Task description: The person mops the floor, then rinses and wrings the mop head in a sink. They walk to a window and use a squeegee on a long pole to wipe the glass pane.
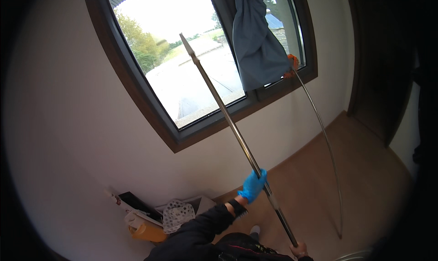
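Note:
My left hand, in a blue disposable glove, is wrapped around the middle of a long metal pole. Bare of any glove, my right hand grips the same pole at its dark lower end. The pole slants up and away from me in front of the window. At its far tip is a narrow flat head, seen almost edge-on against the bright left pane. Whether that head touches the glass I cannot tell.
A thin second pole with an orange fluffy mop head leans at the window's right corner. A knotted grey-blue curtain hangs between the panes. Boxes, a polka-dot cloth and a yellow container stand by the wall.

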Action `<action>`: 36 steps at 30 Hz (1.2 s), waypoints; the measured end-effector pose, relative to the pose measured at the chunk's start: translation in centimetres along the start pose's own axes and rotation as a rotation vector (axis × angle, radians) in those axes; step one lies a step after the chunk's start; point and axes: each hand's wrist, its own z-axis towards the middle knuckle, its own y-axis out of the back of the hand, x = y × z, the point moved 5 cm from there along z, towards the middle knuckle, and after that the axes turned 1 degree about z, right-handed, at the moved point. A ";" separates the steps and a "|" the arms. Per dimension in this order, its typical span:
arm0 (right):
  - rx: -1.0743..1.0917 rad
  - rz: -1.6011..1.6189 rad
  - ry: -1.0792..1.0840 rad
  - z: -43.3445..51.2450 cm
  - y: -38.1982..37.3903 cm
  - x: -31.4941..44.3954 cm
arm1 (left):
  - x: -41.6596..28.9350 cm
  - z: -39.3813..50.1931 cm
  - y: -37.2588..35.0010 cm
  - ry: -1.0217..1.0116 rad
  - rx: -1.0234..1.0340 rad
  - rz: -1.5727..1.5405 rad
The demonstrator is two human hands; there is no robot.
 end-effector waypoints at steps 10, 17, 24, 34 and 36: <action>-0.017 -0.010 -0.375 -21.0 -5.1 -21.9 | 11.5 -15.1 -12.1 0.562 0.569 0.122; -0.181 0.057 -0.133 -16.8 0.1 -15.2 | 1.7 -15.2 -9.2 0.258 0.444 -0.250; -0.478 0.094 0.478 -6.1 8.7 8.3 | -19.6 1.9 9.3 -0.483 -0.190 -0.428; -0.452 -0.008 0.484 -5.4 6.6 10.4 | -20.2 12.5 22.9 -0.124 -0.600 0.459; -0.366 -0.035 0.394 -5.5 5.1 6.3 | -15.7 11.3 21.8 -0.162 -0.608 0.435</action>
